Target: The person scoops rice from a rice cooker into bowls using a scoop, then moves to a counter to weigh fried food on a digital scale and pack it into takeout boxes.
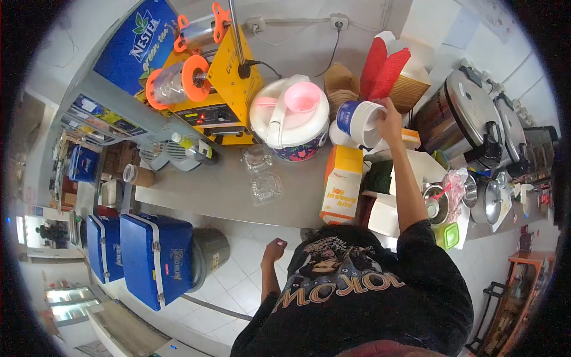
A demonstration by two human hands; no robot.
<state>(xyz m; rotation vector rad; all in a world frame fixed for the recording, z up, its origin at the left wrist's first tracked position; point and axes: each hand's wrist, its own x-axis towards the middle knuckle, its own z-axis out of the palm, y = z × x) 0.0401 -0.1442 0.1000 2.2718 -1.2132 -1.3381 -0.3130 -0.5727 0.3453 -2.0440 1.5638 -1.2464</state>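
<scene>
Holding one cup stack (360,124) — one right hand (390,124).

A person wears a loose black T-shirt (380,315) with wide sleeves (420,250), its front printed with large, pale, orange-edged lettering (345,294) beside a detailed graphic (336,253); reddish fabric (386,349) shows near the neck.

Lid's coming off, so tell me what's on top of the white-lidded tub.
A pink bowl sits on the lid, with a pink piece left of it, perhaps its handle. The bowl hides the lid beneath it, and the lid hides the inside of the tub.
</scene>
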